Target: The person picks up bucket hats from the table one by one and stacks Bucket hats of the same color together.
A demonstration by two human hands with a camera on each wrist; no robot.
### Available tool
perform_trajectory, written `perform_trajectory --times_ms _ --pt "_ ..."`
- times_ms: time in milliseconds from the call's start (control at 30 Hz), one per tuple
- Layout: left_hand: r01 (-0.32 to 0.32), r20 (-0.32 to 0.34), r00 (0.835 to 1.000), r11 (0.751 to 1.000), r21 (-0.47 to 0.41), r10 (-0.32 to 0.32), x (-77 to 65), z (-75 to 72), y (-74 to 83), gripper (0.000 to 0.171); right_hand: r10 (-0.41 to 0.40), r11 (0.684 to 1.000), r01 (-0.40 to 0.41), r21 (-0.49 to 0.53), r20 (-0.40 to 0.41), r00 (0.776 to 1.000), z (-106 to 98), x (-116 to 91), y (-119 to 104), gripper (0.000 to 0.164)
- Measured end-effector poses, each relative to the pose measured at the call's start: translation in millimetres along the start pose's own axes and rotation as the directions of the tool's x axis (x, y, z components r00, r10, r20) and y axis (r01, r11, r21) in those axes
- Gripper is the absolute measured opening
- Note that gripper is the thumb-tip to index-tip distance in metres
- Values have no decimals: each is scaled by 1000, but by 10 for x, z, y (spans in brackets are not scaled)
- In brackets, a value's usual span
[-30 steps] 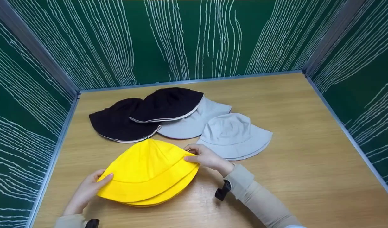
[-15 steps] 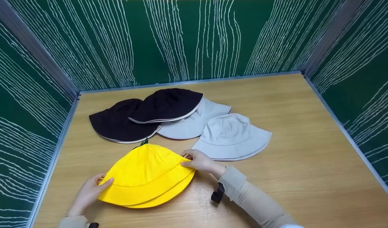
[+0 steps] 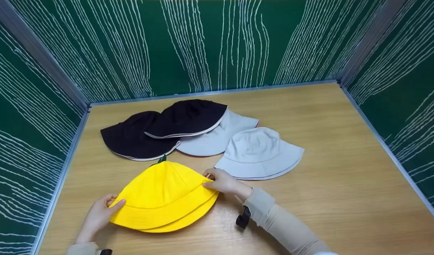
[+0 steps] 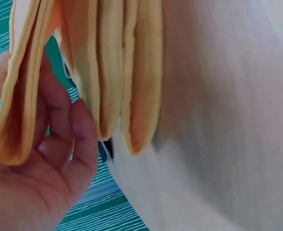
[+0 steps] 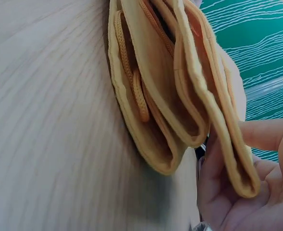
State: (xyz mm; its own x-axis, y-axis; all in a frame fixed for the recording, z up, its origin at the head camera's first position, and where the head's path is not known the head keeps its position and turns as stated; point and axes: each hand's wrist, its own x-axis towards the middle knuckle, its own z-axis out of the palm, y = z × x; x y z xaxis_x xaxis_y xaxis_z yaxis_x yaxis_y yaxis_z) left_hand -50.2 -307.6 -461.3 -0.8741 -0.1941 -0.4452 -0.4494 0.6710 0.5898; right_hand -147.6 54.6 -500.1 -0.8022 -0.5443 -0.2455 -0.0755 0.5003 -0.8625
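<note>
A stack of folded yellow bucket hats lies at the near side of the table, and the top yellow hat (image 3: pixel 163 198) has a second yellow brim (image 3: pixel 188 220) showing below it. My left hand (image 3: pixel 96 215) pinches the top hat's left brim corner between thumb and fingers. At the opposite corner my right hand (image 3: pixel 225 182) pinches that same hat's brim. Folded yellow brims (image 4: pixel 143 96) hang beside the held one in the left wrist view. A yellow cord (image 5: pixel 139 94) shows inside a lower hat in the right wrist view. Green leaf-like pieces (image 3: pixel 162 159) stick out behind the crown.
Two black hats (image 3: pixel 131 136) with pale edging lie behind the yellow ones, one overlapping a grey hat (image 3: pixel 209 140). Another folded grey hat (image 3: pixel 261 156) sits to their right, close to my right hand. Green walls (image 3: pixel 217 46) with white lines enclose the wooden table (image 3: pixel 344 177).
The yellow hats have come slightly towards me, with both hands on the top one. More of the green pieces shows behind the crown. The last half second shows almost no movement.
</note>
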Motion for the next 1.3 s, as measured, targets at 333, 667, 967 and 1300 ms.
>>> perform_trajectory --times_ms 333,667,967,1300 --pt "6 -82 997 996 -84 -13 4 -2 -22 47 31 999 -31 -21 1 1000 22 4 -10 14" --pt "-46 -144 989 992 -119 28 7 -67 -34 38 -59 998 59 20 -16 998 -30 -33 -123 12" --pt "-63 -155 987 994 -86 49 109 32 -101 35 9 996 -8 -89 14 1000 25 34 -27 10" --pt "-66 -136 989 997 -27 62 160 94 -94 35 47 961 -27 -276 67 997 52 20 -60 15"
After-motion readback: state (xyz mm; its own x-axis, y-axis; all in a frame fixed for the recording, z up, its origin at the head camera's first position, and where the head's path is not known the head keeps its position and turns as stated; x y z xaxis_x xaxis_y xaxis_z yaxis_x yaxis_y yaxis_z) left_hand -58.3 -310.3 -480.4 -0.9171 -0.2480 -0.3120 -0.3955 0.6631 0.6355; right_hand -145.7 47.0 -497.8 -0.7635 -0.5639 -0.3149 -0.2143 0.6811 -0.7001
